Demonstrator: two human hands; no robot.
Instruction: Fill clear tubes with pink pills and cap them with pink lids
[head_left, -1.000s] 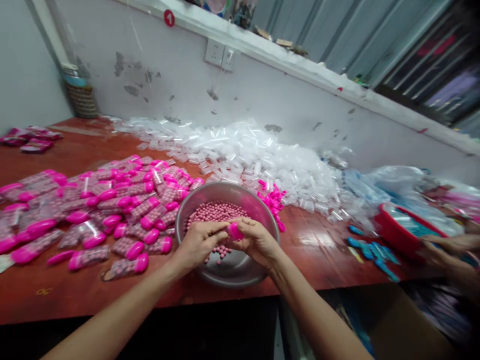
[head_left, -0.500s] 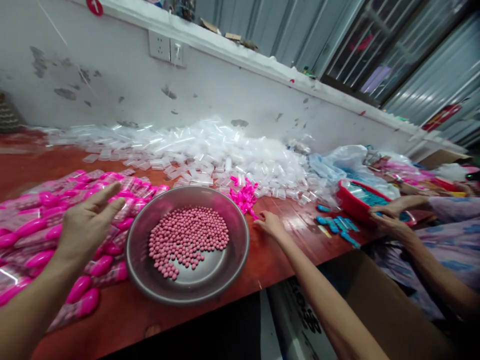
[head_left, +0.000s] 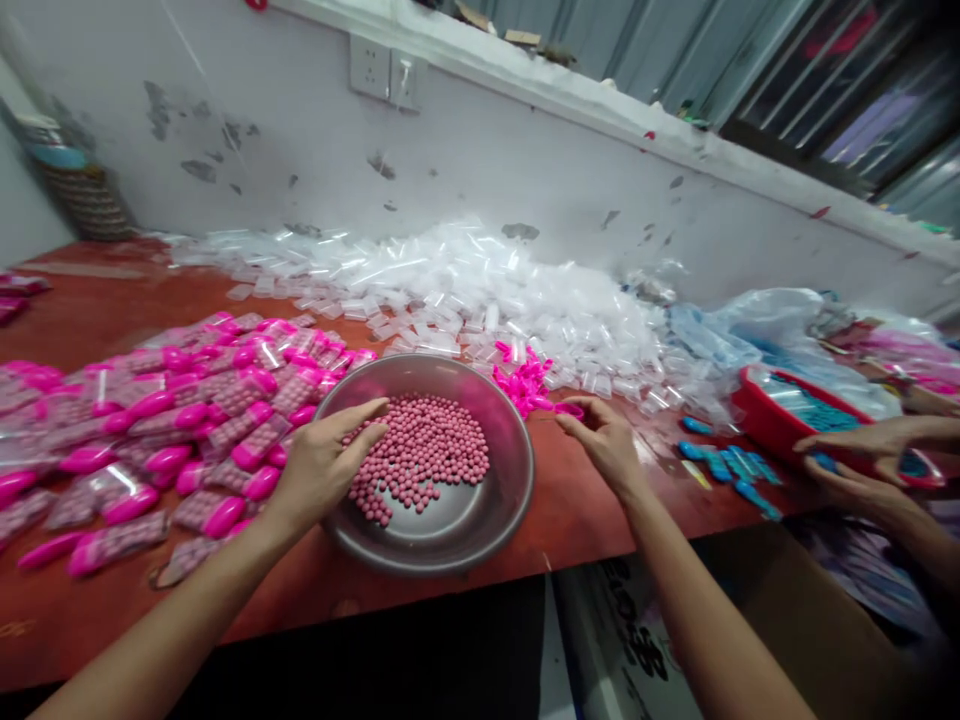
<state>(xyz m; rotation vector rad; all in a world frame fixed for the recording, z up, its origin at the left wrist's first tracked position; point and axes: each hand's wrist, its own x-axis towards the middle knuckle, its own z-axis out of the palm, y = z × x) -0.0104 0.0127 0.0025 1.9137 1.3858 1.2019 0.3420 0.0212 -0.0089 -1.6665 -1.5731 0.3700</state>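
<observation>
My left hand (head_left: pixel 326 465) hangs over the left rim of a metal bowl (head_left: pixel 517 490), thumb and fingers apart, nothing visible between them. Small round pink beads (head_left: pixel 427 440) cover much of the bowl's bottom. Right of the bowl, my right hand (head_left: pixel 606 445) pinches a small bright pink plastic piece (head_left: pixel 571 410) between thumb and fingers. Beside it lies a little heap of similar pink pieces (head_left: pixel 521 380). Many clear packs of beads with bright pink ends (head_left: pixel 225 400) lie piled left of the bowl.
Clear plastic sleeves (head_left: pixel 480 285) form a long heap against the wall. To the right, another person's hands (head_left: pixel 877 465) work at a red basin (head_left: pixel 765 410) of blue-green pieces. Several blue packs (head_left: pixel 724 465) lie near it. A cardboard box (head_left: pixel 810 610) stands below the table's front edge.
My left hand has moved right from above the pink packs to the bowl's rim. My right hand has drawn a pink piece away from the heap. The view has shifted left.
</observation>
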